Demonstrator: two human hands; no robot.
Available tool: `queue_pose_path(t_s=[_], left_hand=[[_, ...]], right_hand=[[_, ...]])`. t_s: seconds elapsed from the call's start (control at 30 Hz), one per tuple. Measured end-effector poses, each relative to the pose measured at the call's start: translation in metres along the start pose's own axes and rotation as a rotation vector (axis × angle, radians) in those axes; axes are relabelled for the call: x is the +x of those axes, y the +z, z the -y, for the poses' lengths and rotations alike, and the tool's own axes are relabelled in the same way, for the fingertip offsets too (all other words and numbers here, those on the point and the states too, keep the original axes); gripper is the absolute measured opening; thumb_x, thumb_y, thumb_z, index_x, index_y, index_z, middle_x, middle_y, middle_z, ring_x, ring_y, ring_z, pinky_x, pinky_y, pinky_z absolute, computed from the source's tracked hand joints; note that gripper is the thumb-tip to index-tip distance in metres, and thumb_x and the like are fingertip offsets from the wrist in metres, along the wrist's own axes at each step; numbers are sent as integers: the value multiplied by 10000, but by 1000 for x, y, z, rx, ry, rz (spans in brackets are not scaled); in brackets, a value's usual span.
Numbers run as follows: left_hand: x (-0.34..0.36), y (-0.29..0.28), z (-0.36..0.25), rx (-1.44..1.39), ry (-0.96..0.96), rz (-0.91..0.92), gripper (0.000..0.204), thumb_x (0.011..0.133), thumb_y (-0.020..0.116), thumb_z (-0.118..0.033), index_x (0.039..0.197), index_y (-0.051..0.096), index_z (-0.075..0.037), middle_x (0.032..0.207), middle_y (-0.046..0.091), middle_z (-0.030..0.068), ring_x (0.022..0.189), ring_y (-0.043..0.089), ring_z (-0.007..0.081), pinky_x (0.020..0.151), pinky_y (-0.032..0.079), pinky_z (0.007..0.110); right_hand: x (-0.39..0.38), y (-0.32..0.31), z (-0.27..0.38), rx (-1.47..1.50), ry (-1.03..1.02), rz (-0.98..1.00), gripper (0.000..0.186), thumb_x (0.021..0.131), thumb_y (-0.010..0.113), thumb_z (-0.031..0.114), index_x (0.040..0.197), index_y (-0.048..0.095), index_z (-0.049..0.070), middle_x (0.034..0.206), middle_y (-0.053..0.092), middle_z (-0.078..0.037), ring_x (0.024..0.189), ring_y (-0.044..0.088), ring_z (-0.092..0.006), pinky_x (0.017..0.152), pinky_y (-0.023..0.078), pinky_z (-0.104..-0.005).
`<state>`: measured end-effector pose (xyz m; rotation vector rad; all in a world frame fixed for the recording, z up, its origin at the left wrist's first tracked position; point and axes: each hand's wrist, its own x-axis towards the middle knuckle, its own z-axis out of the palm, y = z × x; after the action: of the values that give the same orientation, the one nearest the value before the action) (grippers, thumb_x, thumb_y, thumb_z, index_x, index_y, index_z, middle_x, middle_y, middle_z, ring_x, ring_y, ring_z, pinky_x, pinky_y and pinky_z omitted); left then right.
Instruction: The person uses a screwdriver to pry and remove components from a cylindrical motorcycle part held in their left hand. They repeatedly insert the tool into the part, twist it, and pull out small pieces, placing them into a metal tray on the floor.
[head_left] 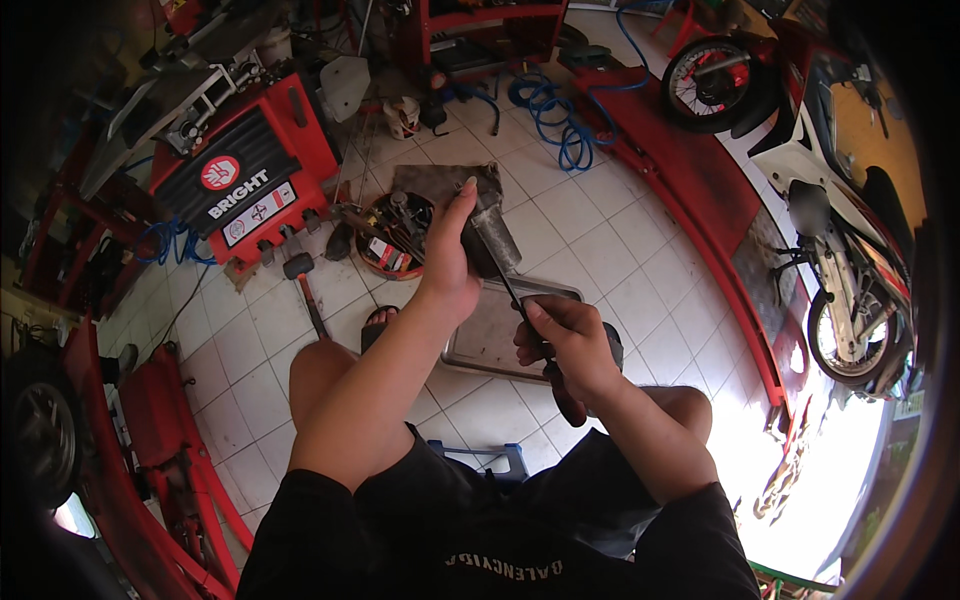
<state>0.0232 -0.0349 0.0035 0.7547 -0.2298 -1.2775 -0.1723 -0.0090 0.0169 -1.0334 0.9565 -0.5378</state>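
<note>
the person's right hand (575, 345) is closed around a slim dark tool (508, 286), whose shaft slants up and away from the fingers; a dark reddish rounded handle (568, 400) shows just below that hand. the left hand (450, 245), thumb raised, is against a grey metal cylinder (492, 230); its fingers are mostly hidden, so its grip cannot be told. the cylinder stands tilted between the two hands, the tool's shaft reaching up to its side. beneath the hands, a shallow metal tray (472, 345) lies on the tiled floor (470, 412). to the left, a hammer (306, 290) lies near a round container (368, 255) crowded with tools. farther off are a red machine (250, 165), a coiled blue hose (562, 130) and, on the right, a motorcycle (835, 240) beside a long red platform (690, 205).
</note>
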Motion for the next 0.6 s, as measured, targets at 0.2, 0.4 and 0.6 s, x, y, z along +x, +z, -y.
queue_pose_path(t_s=[0.2,0.4,0.6], left_hand=[[7,-8,9,3,-29,0,373,949,718,-459,1157,619,-165,997,646,6,924,633,178,833,515,362],[5,-7,9,51,-43,42,550,917,763,-452,1303,549,-125,1162,590,-1,1085,572,147,969,464,358],[3,-7,12,61,-104,40,571,915,770,-447,1319,542,-113,1135,583,1,1058,574,143,946,477,345]], right_hand=[[-4,6,-1,-190,-117,-4,415,955,713,21,1318,554,-101,998,690,-172,863,733,-224,667,593,-307],[-2,1,-7,-125,-138,-45,396,975,685,67,1328,570,-69,981,700,-144,888,738,-213,642,579,-299],[1,0,-7,32,25,-19,393,1007,656,103,1350,557,-62,1000,689,-139,836,728,-214,584,522,-283]])
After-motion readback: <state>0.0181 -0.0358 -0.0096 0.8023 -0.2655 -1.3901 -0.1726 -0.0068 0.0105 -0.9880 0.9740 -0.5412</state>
